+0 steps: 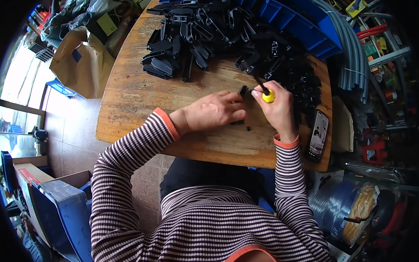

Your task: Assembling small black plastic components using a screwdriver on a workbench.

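Over the near middle of the wooden table (pixel 126 113), my left hand (pixel 213 111) is closed, fingers curled over a small black plastic part (pixel 243 90) that mostly hides beneath them. Right beside it, my right hand (pixel 279 108) grips a screwdriver-like tool with a yellow faceted end (pixel 268 96) and a dark, slim length reaching away toward the pile. The tool's tip is hard to make out. A tiny black piece (pixel 248 128) lies on the wood near my left fingertips. Beyond both hands spreads a heap of black plastic parts (pixel 196 30), some shaped like clips.
Small black pieces (pixel 305 84) are heaped along the table's right side. A phone (pixel 318 135) with a lit screen lies near the right edge. Blue bins (pixel 302 24) stand at the back. Grey tubing (pixel 350 52) hangs at right; a brown paper bag (pixel 85 66) stands left.
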`<state>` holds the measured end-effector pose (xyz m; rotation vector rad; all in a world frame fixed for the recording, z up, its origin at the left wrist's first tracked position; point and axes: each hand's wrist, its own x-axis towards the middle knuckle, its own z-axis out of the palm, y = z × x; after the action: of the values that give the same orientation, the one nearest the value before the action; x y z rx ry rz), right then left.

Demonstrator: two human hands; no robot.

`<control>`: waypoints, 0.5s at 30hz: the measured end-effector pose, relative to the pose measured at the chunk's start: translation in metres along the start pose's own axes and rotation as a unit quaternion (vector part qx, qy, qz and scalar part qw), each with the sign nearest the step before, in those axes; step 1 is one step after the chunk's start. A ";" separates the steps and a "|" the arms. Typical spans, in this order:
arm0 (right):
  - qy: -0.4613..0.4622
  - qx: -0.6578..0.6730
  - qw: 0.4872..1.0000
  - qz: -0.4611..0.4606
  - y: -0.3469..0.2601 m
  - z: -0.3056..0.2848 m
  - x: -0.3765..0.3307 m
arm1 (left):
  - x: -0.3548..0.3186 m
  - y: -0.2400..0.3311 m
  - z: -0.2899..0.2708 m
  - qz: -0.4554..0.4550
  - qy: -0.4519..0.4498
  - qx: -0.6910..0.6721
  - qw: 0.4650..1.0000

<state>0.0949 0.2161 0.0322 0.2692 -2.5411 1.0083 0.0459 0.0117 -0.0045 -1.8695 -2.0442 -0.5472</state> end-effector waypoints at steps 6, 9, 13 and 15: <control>-0.010 -0.052 0.998 -0.043 0.006 0.016 0.004 | 0.004 0.009 0.010 -0.005 0.009 0.023 1.000; -0.002 -0.125 0.989 -0.076 0.008 0.019 0.006 | 0.004 0.012 0.011 -0.012 -0.001 0.020 1.000; -0.046 -0.183 0.975 -0.113 0.001 0.022 0.008 | 0.006 0.012 0.011 -0.016 -0.020 0.017 1.000; -0.073 -0.137 0.982 -0.108 0.002 0.010 0.018 | 0.004 0.014 0.012 -0.016 -0.011 0.025 0.999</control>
<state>0.0753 0.2100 0.0314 0.5421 -2.6704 0.5687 0.0594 0.0217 -0.0118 -1.8248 -2.0866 -0.4794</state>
